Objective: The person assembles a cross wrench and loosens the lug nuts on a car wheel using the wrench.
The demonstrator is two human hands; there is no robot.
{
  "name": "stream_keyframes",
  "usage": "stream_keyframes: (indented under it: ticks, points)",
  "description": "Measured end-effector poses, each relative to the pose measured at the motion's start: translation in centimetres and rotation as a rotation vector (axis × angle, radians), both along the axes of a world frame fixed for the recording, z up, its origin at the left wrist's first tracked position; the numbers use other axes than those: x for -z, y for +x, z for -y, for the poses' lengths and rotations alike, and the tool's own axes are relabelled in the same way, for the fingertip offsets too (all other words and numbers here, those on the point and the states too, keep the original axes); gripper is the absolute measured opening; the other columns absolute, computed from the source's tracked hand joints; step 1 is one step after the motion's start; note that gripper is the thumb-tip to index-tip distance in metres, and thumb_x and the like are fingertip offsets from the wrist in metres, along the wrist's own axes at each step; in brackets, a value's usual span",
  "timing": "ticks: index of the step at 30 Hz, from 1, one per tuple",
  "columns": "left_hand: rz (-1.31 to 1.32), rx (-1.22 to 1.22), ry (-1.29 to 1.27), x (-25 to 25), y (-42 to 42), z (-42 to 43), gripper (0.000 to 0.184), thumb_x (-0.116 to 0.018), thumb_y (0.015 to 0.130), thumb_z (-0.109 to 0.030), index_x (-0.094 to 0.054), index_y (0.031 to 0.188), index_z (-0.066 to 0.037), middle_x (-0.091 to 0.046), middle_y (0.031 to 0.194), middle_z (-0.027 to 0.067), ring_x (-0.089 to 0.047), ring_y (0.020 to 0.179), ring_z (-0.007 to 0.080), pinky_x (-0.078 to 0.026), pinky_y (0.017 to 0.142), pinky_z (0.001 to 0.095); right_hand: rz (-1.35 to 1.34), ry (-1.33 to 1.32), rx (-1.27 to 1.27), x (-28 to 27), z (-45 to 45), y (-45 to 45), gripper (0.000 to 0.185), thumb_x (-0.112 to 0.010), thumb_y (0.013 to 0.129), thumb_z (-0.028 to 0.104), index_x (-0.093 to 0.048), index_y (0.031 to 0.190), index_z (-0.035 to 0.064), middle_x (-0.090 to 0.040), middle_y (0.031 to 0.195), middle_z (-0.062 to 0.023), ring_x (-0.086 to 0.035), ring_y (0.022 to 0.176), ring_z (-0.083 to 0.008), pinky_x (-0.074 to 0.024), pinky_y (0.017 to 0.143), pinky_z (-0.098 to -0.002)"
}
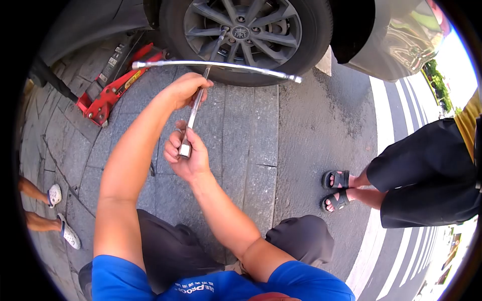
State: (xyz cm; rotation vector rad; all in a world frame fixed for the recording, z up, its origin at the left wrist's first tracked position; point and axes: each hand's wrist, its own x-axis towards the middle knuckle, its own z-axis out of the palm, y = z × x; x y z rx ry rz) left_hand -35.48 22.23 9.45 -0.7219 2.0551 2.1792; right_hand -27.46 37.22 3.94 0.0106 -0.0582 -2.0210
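A chrome four-way lug wrench (241, 66) reaches from a lug nut position on the wheel (271, 37) back toward me, with its cross bar lying nearly level in front of the tyre. My left hand (187, 91) is closed round the near shaft, just behind where the bars cross. Lower down, my right hand (190, 153) wraps its fingers about the same shaft close to its socket end. The far socket meets the wheel left of the centre cap; whether it is fully seated on the nut I cannot tell.
A red floor jack (103, 98) with a black handle stands left of the wheel, by the car body. One person in black shorts (427, 175) and sandals stands at the right. Another person's feet in white clogs (70, 233) show at the left. Grey paving (251, 130) meets asphalt.
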Motion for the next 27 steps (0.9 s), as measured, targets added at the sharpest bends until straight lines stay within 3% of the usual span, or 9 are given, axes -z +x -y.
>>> stream_keyframes:
  ticks: [2, 8, 10, 12, 16, 18, 22, 25, 27]
  points:
    - [-0.036, 0.001, 0.060, 0.1, -0.4, -0.7, 0.024, -0.057, 0.085, -0.021, -0.055, 0.096, 0.001, -0.053, 0.058, 0.0058, -0.053, 0.047, 0.0172, -0.039, 0.040, 0.0308, 0.053, -0.123, 0.039, 0.3, 0.3, 0.2, 0.027, -0.053, 0.092, 0.027, -0.050, 0.113, 0.0092, -0.047, 0.067, -0.0027, -0.039, 0.049, -0.0143, -0.0288, 0.043, -0.0249]
    - [0.066, 0.188, -1.399, 1.7, -0.8, -0.4, 0.035, -0.067, 0.082, -0.030, -0.056, 0.083, 0.003, -0.058, 0.064, 0.0143, -0.061, 0.054, 0.0223, -0.050, 0.049, 0.0380, -0.810, 0.956, 0.143, 1.7, 1.7, -0.4, 0.015, -0.053, 0.092, 0.016, -0.048, 0.102, 0.0059, -0.045, 0.063, -0.0016, -0.043, 0.046, -0.0125, -0.0305, 0.039, -0.0254]
    - [0.062, 0.148, -1.395, 2.4, -1.1, 0.0, 0.028, -0.063, 0.083, -0.026, -0.054, 0.082, 0.001, -0.058, 0.062, 0.0114, -0.058, 0.051, 0.0200, -0.046, 0.045, 0.0371, -0.983, 1.020, 0.209, 2.7, 1.5, -0.8, 0.017, -0.053, 0.093, 0.017, -0.046, 0.104, 0.0052, -0.047, 0.065, -0.0030, -0.044, 0.047, -0.0132, -0.0314, 0.039, -0.0254]
    - [0.164, -0.021, -0.504, 0.8, -0.9, -0.4, 0.019, -0.058, 0.081, -0.018, -0.059, 0.083, 0.000, -0.061, 0.068, 0.0141, -0.059, 0.056, 0.0229, -0.046, 0.048, 0.0420, -0.458, 0.529, 0.055, -0.3, -0.4, -1.0, 0.016, -0.051, 0.094, 0.020, -0.049, 0.100, 0.0056, -0.047, 0.066, -0.0027, -0.044, 0.047, -0.0129, -0.0311, 0.038, -0.0251]
    - [0.105, -0.076, -0.361, 0.8, -1.1, -1.3, 0.024, -0.058, 0.082, -0.021, -0.059, 0.083, 0.003, -0.062, 0.069, 0.0151, -0.060, 0.055, 0.0247, -0.046, 0.048, 0.0425, 0.169, -0.292, -0.088, 2.1, -0.2, -0.9, 0.020, -0.049, 0.096, 0.027, -0.049, 0.104, 0.0094, -0.045, 0.065, -0.0022, -0.043, 0.048, -0.0125, -0.0290, 0.038, -0.0236]
    - [0.156, 0.000, -0.884, 0.5, -1.3, -1.8, 0.032, -0.058, 0.083, -0.024, -0.062, 0.085, 0.008, -0.063, 0.074, 0.0205, -0.065, 0.063, 0.0297, -0.050, 0.055, 0.0459, 0.011, -0.166, -0.052, 0.5, -0.3, -1.1, 0.018, -0.049, 0.096, 0.025, -0.048, 0.105, 0.0092, -0.045, 0.064, -0.0014, -0.043, 0.047, -0.0114, -0.0287, 0.038, -0.0233]
    - [0.131, 0.087, -1.367, 1.4, -0.9, -1.3, 0.032, -0.060, 0.081, -0.024, -0.058, 0.091, 0.007, -0.063, 0.071, 0.0190, -0.064, 0.068, 0.0294, -0.050, 0.064, 0.0432, -0.691, 0.921, -0.001, -0.8, 0.4, -1.3, 0.014, -0.049, 0.096, 0.020, -0.046, 0.100, 0.0069, -0.046, 0.063, -0.0020, -0.043, 0.044, -0.0112, -0.0298, 0.036, -0.0245]
    - [0.189, -0.008, -1.111, 2.4, -1.4, -0.4, 0.030, -0.060, 0.083, -0.025, -0.058, 0.090, 0.004, -0.061, 0.067, 0.0146, -0.062, 0.059, 0.0259, -0.050, 0.055, 0.0405, -0.699, 0.683, 0.059, -0.6, -0.4, -1.5, 0.018, -0.048, 0.097, 0.023, -0.047, 0.106, 0.0074, -0.048, 0.066, -0.0035, -0.044, 0.044, -0.0133, -0.0313, 0.037, -0.0248]
    - [0.035, -0.073, 0.011, 0.9, -0.4, 0.4, 0.026, -0.059, 0.086, -0.026, -0.057, 0.090, 0.000, -0.057, 0.062, 0.0094, -0.057, 0.050, 0.0205, -0.045, 0.043, 0.0348, -0.342, 0.393, 0.024, -1.6, -0.5, -0.8, 0.020, -0.047, 0.097, 0.024, -0.047, 0.108, 0.0079, -0.047, 0.065, -0.0039, -0.044, 0.044, -0.0136, -0.0311, 0.037, -0.0254]
